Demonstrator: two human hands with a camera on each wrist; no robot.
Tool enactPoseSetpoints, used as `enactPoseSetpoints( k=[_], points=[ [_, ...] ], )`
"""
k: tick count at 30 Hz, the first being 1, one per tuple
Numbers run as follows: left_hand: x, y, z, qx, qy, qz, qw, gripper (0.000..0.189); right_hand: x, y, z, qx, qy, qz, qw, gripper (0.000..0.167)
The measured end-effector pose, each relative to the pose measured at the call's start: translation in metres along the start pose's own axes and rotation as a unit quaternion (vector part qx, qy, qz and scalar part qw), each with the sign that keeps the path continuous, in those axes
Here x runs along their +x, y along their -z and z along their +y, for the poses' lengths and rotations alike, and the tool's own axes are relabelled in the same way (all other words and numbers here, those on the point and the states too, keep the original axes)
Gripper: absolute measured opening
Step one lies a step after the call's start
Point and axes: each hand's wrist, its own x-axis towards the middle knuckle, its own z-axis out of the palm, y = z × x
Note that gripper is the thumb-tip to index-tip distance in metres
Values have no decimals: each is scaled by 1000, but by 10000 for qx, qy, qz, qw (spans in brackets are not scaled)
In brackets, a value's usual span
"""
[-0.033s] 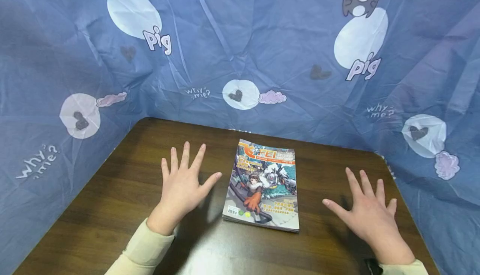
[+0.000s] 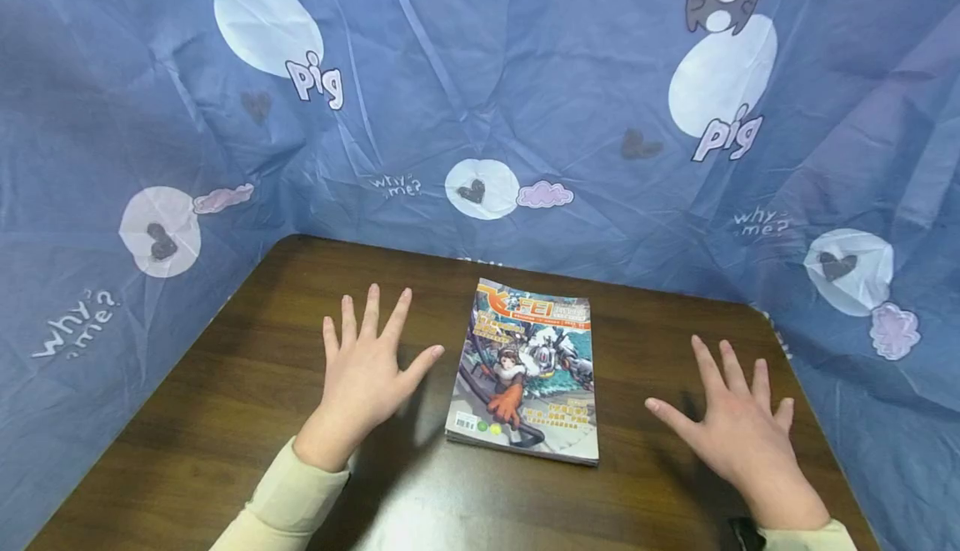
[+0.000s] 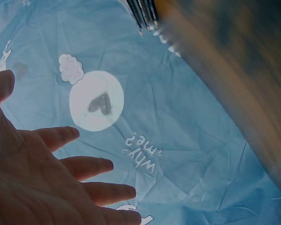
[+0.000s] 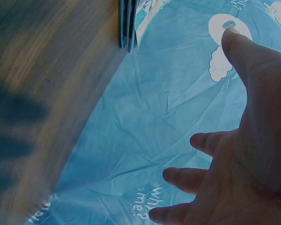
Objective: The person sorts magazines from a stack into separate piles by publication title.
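A small stack of magazines (image 2: pixel 525 376) lies on the dark wooden table, the top one showing a colourful cartoon cover with an orange title. Left of it, my left hand (image 2: pixel 363 384) hovers with fingers spread, the thumb pointing toward the stack's left edge. My right hand (image 2: pixel 742 434) is held over the table's right part, fingers apart, farther from the stack. Neither hand holds anything. In the left wrist view the palm of the left hand (image 3: pixel 51 183) shows, and the magazine edges (image 3: pixel 143 14) appear at the top. The right wrist view shows the layered edges (image 4: pixel 127 23) too.
The wooden table (image 2: pixel 247 351) has rounded far corners. Blue cloth (image 2: pixel 480 101) printed with pigs, hearts and lettering hangs around its back and both sides. Shadows of the hands fall on the tabletop.
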Motion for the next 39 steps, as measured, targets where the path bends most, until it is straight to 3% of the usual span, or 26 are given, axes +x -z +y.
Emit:
enactPoseSetpoints(
  k=[13, 24, 39],
  points=[
    [0, 2, 2, -23, 94, -126, 9999, 93, 4, 1, -8, 31, 163, 357, 9992, 114],
    [-2, 1, 5, 16, 49, -283, 9996, 92, 7, 0, -14, 60, 311, 393, 9987, 113],
    [1, -6, 18, -539, -107, -658, 9963, 84, 5, -4, -20, 297, 496, 403, 9975, 112]
  ],
)
